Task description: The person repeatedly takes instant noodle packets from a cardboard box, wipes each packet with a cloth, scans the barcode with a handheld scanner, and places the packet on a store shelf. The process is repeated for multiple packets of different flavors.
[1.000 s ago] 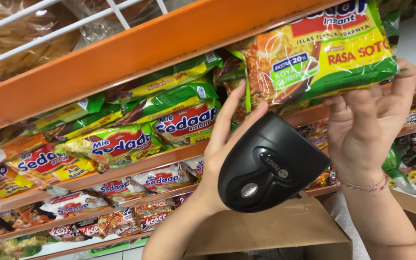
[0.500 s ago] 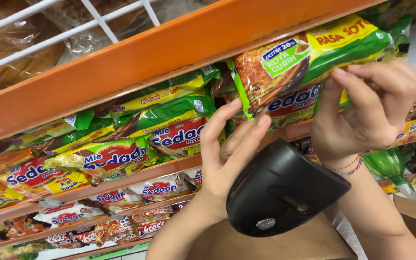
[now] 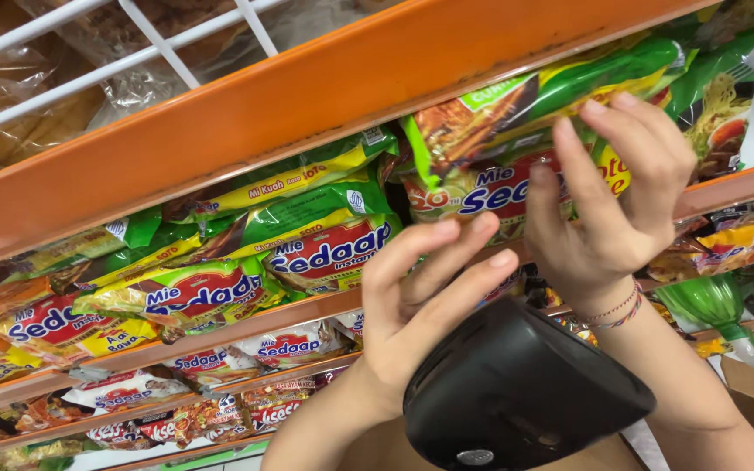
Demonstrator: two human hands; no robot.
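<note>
Two hands reach up: the right hand (image 3: 621,201) pinches a glossy green-and-yellow noodle packet (image 3: 534,113) under the orange metal shelf edge (image 3: 333,96), while the left hand (image 3: 421,305), fingers loosely spread and empty, carries a smooth black rounded scanner (image 3: 517,392) at the wrist. Crinkly packets (image 3: 220,288) fill the sloped shelves beside them.

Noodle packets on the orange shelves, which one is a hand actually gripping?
The green-topped noodle packet at upper right, pinched by the right hand; the other packets lie untouched on the shelves.

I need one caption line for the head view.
Right hand pushes a green noodle packet onto an orange shelf; left hand beside it.
</note>
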